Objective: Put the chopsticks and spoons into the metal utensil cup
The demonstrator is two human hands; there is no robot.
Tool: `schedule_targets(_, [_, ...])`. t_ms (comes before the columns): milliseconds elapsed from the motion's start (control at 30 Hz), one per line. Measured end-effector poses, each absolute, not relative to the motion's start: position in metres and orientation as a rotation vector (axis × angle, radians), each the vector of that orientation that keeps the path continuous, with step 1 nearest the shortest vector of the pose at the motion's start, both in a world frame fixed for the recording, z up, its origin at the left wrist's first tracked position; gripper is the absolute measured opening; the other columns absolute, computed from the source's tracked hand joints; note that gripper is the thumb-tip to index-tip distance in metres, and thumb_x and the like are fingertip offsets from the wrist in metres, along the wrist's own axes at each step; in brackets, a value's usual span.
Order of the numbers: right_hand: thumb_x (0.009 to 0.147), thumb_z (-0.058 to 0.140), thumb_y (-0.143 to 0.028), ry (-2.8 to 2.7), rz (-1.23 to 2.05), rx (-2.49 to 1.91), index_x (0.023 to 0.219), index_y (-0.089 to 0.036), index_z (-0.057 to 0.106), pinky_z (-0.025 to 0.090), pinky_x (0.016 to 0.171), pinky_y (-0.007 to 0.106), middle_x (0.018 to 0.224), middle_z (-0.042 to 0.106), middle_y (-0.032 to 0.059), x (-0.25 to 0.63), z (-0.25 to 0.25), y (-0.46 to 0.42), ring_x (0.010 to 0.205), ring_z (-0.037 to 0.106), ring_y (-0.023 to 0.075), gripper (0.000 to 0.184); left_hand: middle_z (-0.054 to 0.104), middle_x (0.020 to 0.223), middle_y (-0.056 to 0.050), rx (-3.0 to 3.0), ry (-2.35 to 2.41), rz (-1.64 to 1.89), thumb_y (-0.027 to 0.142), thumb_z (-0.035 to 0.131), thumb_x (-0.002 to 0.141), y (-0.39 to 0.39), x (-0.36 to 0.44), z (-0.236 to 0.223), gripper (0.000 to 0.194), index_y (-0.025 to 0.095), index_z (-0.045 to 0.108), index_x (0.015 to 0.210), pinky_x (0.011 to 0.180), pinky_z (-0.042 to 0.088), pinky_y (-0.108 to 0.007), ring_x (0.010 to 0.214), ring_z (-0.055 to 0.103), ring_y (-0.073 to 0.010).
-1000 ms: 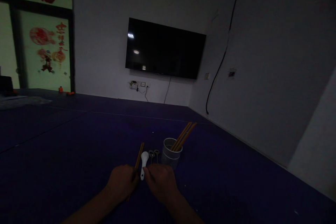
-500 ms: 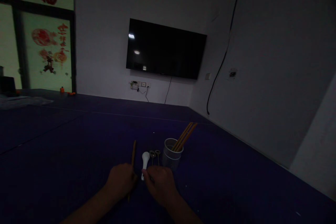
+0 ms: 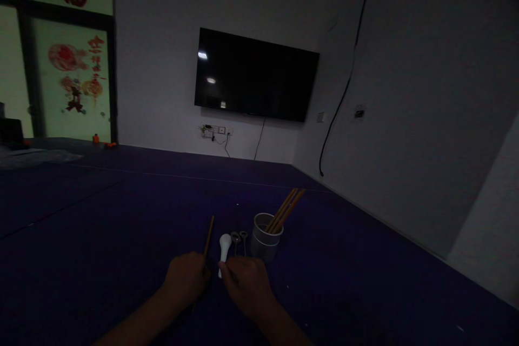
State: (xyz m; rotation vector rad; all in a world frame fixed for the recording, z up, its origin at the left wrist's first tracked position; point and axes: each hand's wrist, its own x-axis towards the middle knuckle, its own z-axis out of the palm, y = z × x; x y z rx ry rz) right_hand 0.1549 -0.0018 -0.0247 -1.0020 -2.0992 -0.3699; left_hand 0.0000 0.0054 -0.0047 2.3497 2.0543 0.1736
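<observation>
My left hand (image 3: pixel 188 275) is closed around a slim wooden chopstick (image 3: pixel 209 238), whose far end points up and away over the table; I cannot tell if a second one lies against it. Just to the right rests a white spoon (image 3: pixel 224 248), bowl away from me. Beside it are two small metal spoons (image 3: pixel 235 238), their handles running under my right hand (image 3: pixel 246 284). That hand is closed, its thumb touching or close to the white spoon's handle; what its fingers grip is hidden. A grey cup (image 3: pixel 264 246) holding several chopsticks (image 3: pixel 284 211) stands behind the right hand.
The dark blue tabletop (image 3: pixel 121 216) reaches back to the wall. A black television (image 3: pixel 255 75) hangs there above sockets and wires. Clear plastic sheeting (image 3: pixel 36 158) and small orange items (image 3: pixel 96 139) lie at the far left. A black cable (image 3: pixel 340 102) dangles along the right wall.
The chopstick in my left hand has turned slightly, its far end tilting to the right. My right hand, the spoons and the cup stay in place.
</observation>
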Motion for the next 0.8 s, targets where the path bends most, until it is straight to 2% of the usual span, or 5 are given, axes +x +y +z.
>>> schedule_targets(333, [0.097, 0.027, -0.035, -2.086, -0.391, -1.007, 0.06, -0.02, 0.057, 0.03, 0.047, 0.025, 0.056, 0.064, 0.0012, 0.1523, -0.0241, -0.0028, 0.049, 0.058, 0.0112, 0.05, 0.07, 0.088, -0.016, 2.373, 2.026, 0.098, 0.026, 0.033, 0.086, 0.0019, 0.0003, -0.0003, 0.039, 0.012, 0.069, 0.088, 0.071, 0.049, -0.037, 0.084, 0.067, -0.0276])
schedule_targets(567, [0.097, 0.029, -0.034, -2.09, -0.375, -1.01, 0.059, -0.021, 0.056, 0.03, 0.047, 0.025, 0.056, 0.064, 0.0006, 0.1544, -0.0243, -0.0034, 0.049, 0.058, 0.011, 0.048, 0.071, 0.088, -0.017, 2.373, 2.012, 0.084, 0.021, 0.033, 0.086, 0.0015, 0.0013, -0.0007, 0.038, 0.012, 0.069, 0.087, 0.07, 0.048, -0.037, 0.083, 0.068, -0.0284])
schedule_targets(800, [0.096, 0.03, -0.035, -2.05, -0.323, -1.03, 0.06, -0.021, 0.057, 0.032, 0.048, 0.024, 0.056, 0.063, 0.0008, 0.1558, -0.0231, -0.0021, 0.05, 0.057, 0.0109, 0.048, 0.071, 0.083, -0.011, 2.39, 2.027, 0.299, 0.025, 0.028, 0.09, 0.0081, -0.0046, -0.0041, 0.038, 0.015, 0.065, 0.089, 0.066, 0.048, -0.031, 0.077, 0.068, -0.0226])
